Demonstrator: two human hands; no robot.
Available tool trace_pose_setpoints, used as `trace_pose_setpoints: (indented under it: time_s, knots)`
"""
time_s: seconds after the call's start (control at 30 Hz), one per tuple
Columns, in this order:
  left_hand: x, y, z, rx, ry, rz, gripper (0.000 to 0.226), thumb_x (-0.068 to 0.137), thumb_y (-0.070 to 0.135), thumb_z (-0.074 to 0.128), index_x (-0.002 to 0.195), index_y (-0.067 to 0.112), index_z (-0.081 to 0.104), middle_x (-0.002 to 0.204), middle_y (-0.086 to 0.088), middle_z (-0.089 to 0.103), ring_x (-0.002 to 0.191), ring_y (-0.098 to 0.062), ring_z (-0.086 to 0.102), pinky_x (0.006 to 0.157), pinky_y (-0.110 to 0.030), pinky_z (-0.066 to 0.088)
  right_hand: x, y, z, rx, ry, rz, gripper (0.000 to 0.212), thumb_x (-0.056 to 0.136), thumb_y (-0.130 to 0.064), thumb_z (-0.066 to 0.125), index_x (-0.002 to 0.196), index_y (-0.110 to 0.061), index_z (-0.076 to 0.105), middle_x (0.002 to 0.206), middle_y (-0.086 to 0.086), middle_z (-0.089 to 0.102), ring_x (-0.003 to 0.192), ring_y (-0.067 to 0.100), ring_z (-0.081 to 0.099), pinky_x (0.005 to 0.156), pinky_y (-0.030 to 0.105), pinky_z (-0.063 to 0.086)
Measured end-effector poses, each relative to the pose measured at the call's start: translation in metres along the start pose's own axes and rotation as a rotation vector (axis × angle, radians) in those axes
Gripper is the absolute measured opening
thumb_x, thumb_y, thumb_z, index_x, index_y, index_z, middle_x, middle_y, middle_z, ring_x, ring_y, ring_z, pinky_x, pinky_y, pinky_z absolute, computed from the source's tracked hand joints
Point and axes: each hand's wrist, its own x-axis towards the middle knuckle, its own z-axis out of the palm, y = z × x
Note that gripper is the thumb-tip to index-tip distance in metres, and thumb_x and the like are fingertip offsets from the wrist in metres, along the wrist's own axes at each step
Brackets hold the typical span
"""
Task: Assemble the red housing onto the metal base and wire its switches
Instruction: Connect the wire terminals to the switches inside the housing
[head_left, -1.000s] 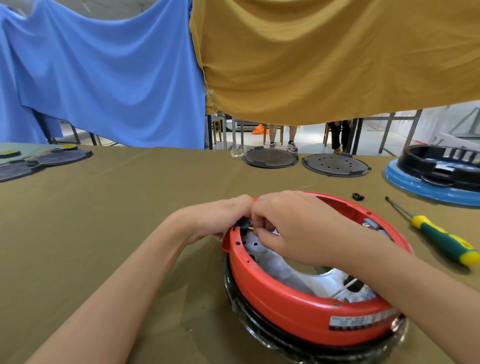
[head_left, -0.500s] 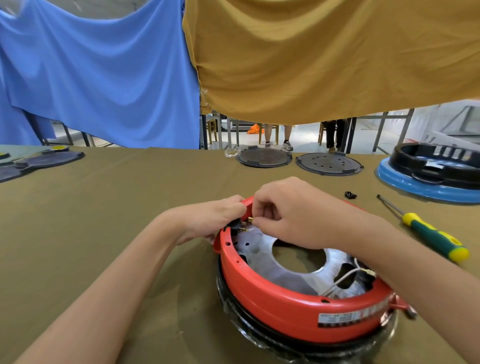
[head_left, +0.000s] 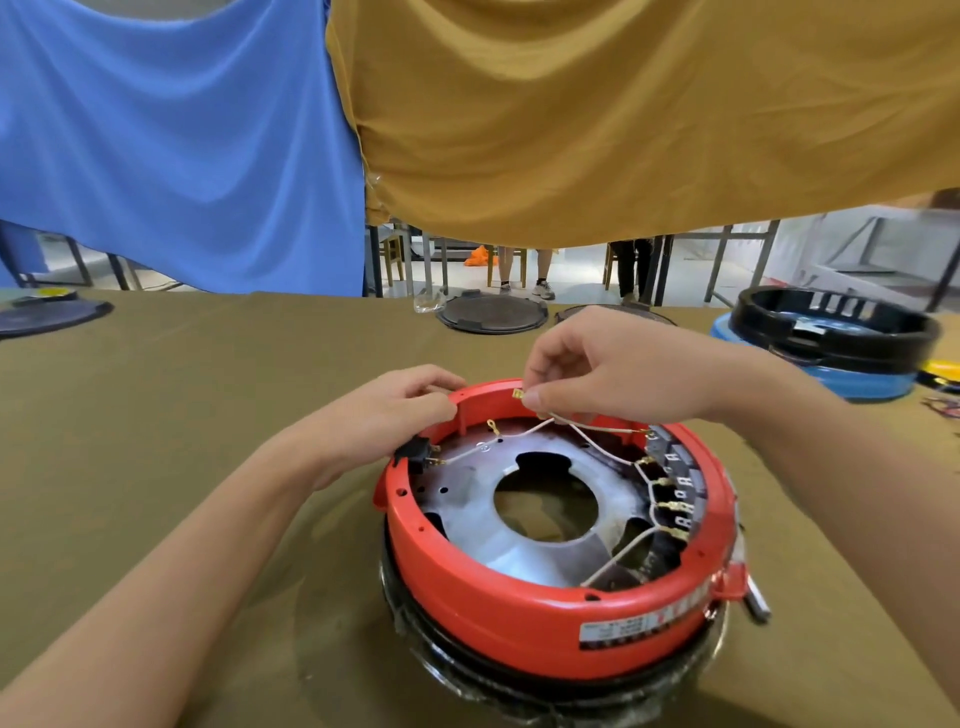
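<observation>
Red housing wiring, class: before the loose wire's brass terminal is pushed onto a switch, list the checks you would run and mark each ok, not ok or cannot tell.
1. Round red plastic housing sits on the silver metal base plate: ok.
2. Left hand steadies the housing's far rim: ok.
3. Right hand pinches the thin white wire just behind its brass spade terminal: ok.
4. Terminal lined up with a switch tab: not ok, it is held above the rim.
5. Black rocker switch seated in the housing wall: ok.
6. Free tab on that switch: cannot tell.
</observation>
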Motion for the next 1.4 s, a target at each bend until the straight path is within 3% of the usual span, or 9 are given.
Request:
trace_pose_setpoints:
  time_s: [0.3,0.47,0.53,0.63,0.77,1.0,1.17,1.3,1.4]
  knots:
    - [-0.005,0.003,-0.019,0.216,0.098,0.004,0.047,0.088,0.015,0.059,0.132,0.03,0.052,0.111,0.008,0.061,0.058,-0.008,0.064,0.065,-0.039,0.057,0.002,0.002,0.001,0.311,0.144,-0.011,0.01,0.091,-0.02,0.071,0.085,-0.012,0.072,0.073,0.006,0.071,0.063,0.01,0.066,0.062,0.023,0.057]
    - [-0.02,0.01,-0.039,0.407,-0.034,-0.308,0.066,0.086,0.024,0.056,0.146,0.031,0.028,0.114,-0.005,0.06,0.082,-0.022,0.069,0.049,-0.034,0.057,0.005,0.005,-0.002,0.545,0.191,0.075,0.01,0.087,-0.018,0.073,0.081,-0.01,0.073,0.066,0.002,0.068,0.059,0.009,0.063,0.057,0.022,0.053]
    - [-0.029,0.015,-0.048,0.451,-0.16,-0.425,0.058,0.077,0.038,0.054,0.133,0.034,0.04,0.099,-0.006,0.068,0.071,-0.018,0.07,0.047,-0.028,0.053,0.005,0.006,-0.001,0.574,0.154,0.122,0.009,0.086,-0.018,0.074,0.081,-0.011,0.074,0.066,0.001,0.068,0.059,0.009,0.063,0.055,0.021,0.053]
    - [-0.021,0.01,-0.048,0.533,0.02,-0.325,0.032,0.091,0.05,0.049,0.11,0.025,0.058,0.099,-0.002,0.069,0.075,-0.018,0.068,0.065,-0.033,0.059,0.006,0.007,0.002,0.569,0.08,0.184,0.008,0.085,-0.017,0.075,0.082,-0.011,0.075,0.068,0.001,0.069,0.061,0.009,0.064,0.057,0.021,0.053]
    - [-0.006,0.004,-0.023,0.548,0.06,-0.026,0.031,0.101,0.042,0.048,0.122,0.024,0.063,0.115,0.005,0.065,0.106,-0.018,0.061,0.095,-0.032,0.047,0.006,0.005,0.005,0.581,0.066,0.232,0.009,0.085,-0.018,0.074,0.081,-0.01,0.076,0.07,0.002,0.067,0.062,0.01,0.063,0.057,0.022,0.053]
    - [-0.019,0.012,-0.041,0.69,0.015,-0.158,0.042,0.101,0.024,0.043,0.142,0.028,0.036,0.122,-0.008,0.063,0.086,-0.023,0.064,0.073,-0.028,0.049,0.006,0.0,0.006,0.673,0.165,0.269,0.011,0.087,-0.015,0.072,0.082,-0.004,0.072,0.066,0.003,0.064,0.059,0.011,0.061,0.057,0.023,0.053]
    - [-0.037,0.023,-0.046,0.486,-0.171,-0.364,0.034,0.087,0.03,0.056,0.118,0.022,0.045,0.091,-0.011,0.064,0.048,-0.014,0.059,0.045,-0.023,0.05,0.006,-0.002,0.009,0.641,0.207,0.336,0.016,0.087,-0.009,0.072,0.072,-0.003,0.07,0.06,0.006,0.064,0.05,0.011,0.057,0.049,0.02,0.05]
    - [-0.025,0.015,-0.042,0.59,0.064,-0.361,0.042,0.09,0.059,0.052,0.103,0.018,0.052,0.095,-0.006,0.067,0.073,-0.022,0.067,0.06,-0.03,0.056,0.007,-0.001,0.012,0.579,0.171,0.386,0.016,0.088,-0.007,0.07,0.076,0.003,0.071,0.059,0.008,0.064,0.046,0.011,0.054,0.044,0.018,0.046]
    - [-0.007,0.005,-0.024,0.542,0.184,-0.153,0.041,0.098,0.05,0.048,0.123,0.019,0.055,0.113,0.003,0.066,0.095,-0.018,0.065,0.084,-0.033,0.052,0.008,-0.002,0.019,0.502,0.089,0.424,0.019,0.089,-0.01,0.07,0.085,0.009,0.072,0.067,0.012,0.066,0.049,0.013,0.055,0.045,0.018,0.045]
